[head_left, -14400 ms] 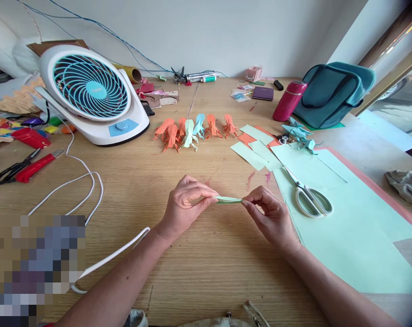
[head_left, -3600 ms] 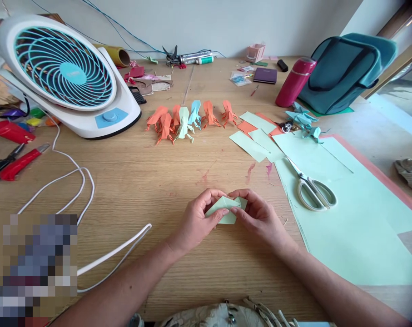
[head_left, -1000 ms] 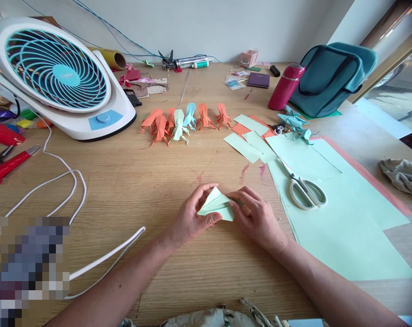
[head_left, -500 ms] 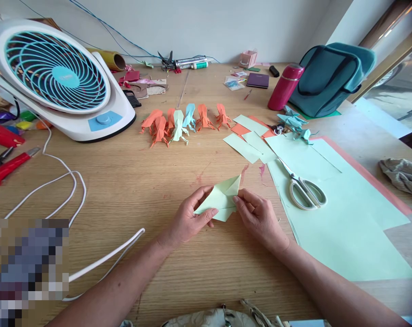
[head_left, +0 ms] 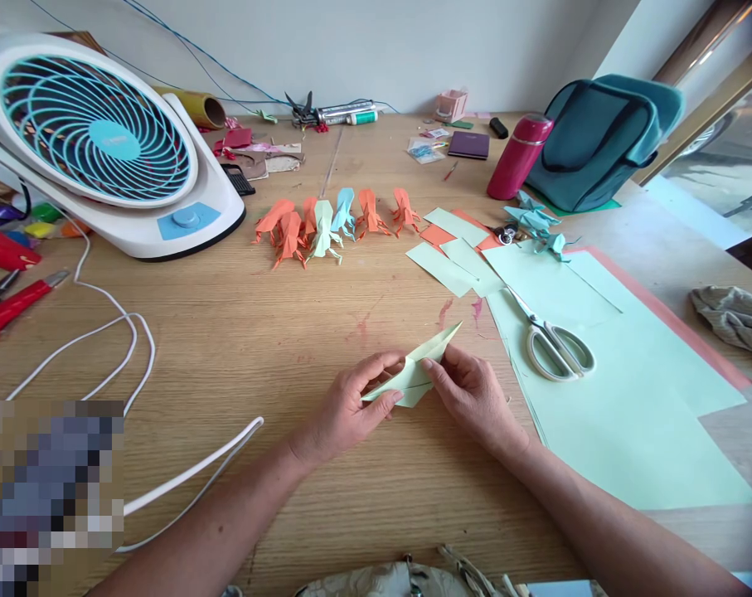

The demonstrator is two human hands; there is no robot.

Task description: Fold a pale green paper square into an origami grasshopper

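Note:
Between my two hands is a partly folded piece of pale green paper (head_left: 416,375), tilted above the wooden table, with a pointed corner sticking up to the right. My left hand (head_left: 363,396) pinches its left end, thumb on the near face and fingers behind. On the right side my right hand (head_left: 472,385) grips the paper, its thumb pressed on the face. Beyond the hands stands a group of folded paper figures with thin legs: several orange ones (head_left: 290,236), a pale green one (head_left: 324,230) and a blue one (head_left: 344,212).
White-handled scissors (head_left: 559,348) lie on large pale green sheets (head_left: 637,431) to the right. Cut paper strips (head_left: 441,269) and blue folded figures (head_left: 534,220) lie behind. A fan (head_left: 120,149) and its white cable (head_left: 145,348) occupy the left; a pink flask (head_left: 520,157) and teal bag (head_left: 599,145) stand back right.
The folded paper has tilted, so its face looks narrower and its upper corner points further right. My left hand has shifted slightly right; both hands keep their hold.

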